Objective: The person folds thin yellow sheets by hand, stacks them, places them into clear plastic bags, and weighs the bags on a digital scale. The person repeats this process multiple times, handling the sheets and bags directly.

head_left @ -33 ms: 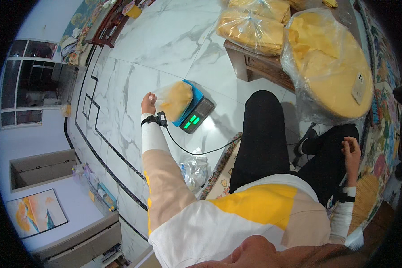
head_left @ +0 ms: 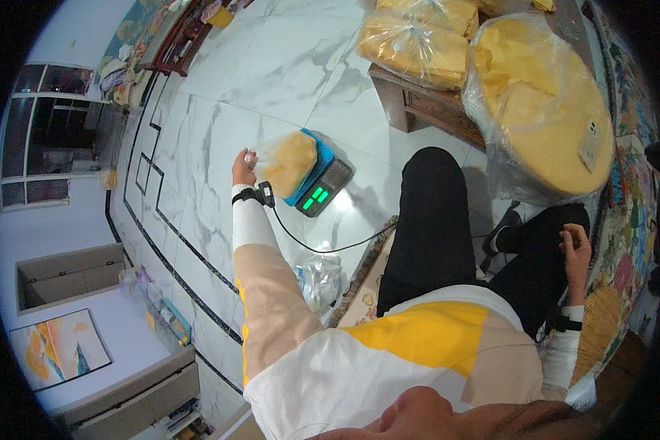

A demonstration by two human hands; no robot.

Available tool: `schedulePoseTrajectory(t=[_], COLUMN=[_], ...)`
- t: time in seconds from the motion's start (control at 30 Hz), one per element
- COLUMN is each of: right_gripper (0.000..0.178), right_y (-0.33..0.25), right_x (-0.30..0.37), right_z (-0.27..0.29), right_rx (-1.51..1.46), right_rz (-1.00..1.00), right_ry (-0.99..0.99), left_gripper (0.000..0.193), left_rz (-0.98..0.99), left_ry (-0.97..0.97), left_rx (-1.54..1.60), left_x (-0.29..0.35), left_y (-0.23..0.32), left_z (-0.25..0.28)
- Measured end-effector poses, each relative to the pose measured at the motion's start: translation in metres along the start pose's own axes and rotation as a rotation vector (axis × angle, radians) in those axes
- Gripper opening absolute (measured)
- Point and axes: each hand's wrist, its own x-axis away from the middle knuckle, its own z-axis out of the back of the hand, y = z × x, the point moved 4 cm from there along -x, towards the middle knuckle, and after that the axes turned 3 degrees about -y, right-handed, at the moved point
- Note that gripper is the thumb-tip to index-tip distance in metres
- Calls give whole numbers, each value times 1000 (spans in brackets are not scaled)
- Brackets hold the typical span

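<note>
Clear plastic bag of yellow snack pieces (head_left: 290, 161): rests on the blue-topped digital weighing scale with green lit display (head_left: 317, 182), which stands on the white marble-patterned floor tiles (head_left: 271, 66). Left hand (head_left: 243, 166): fingers pinched shut on the bag's gathered neck, wrist strap and thin black cable (head_left: 323, 246) trailing back. Right hand (head_left: 576, 249): holds nothing, loosely curled on the black-trousered knee (head_left: 535, 242). Crumpled clear plastic bags (head_left: 319, 282): on the floor near the body. Beyond: low brown wooden bench (head_left: 418, 103) bearing large yellow-filled plastic sacks (head_left: 535, 95). Risk: the bag overhangs the scale's edge; loosening the pinch could let it slump off and spill, or skew the reading.
</note>
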Motion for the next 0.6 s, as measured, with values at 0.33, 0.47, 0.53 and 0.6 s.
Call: schedulePoseTrajectory(t=[0.33, 0.47, 0.53, 0.6], right_gripper=[16, 17, 14, 15], right_y=[-5, -5, -2, 1], right_x=[-4, -2, -1, -3], right_z=[-42, -47, -45, -40], right_rx=[46, 134, 132, 121], right_rz=[198, 345, 389, 445], right_ry=[-47, 168, 234, 258], left_gripper=[40, 29, 52, 50], left_rz=[-96, -367, -291, -245], left_ry=[130, 543, 659, 669], left_rx=[-246, -947, -1451, -1553], left_x=[19, 57, 76, 99], left_y=[13, 37, 44, 36], left_z=[73, 123, 147, 170])
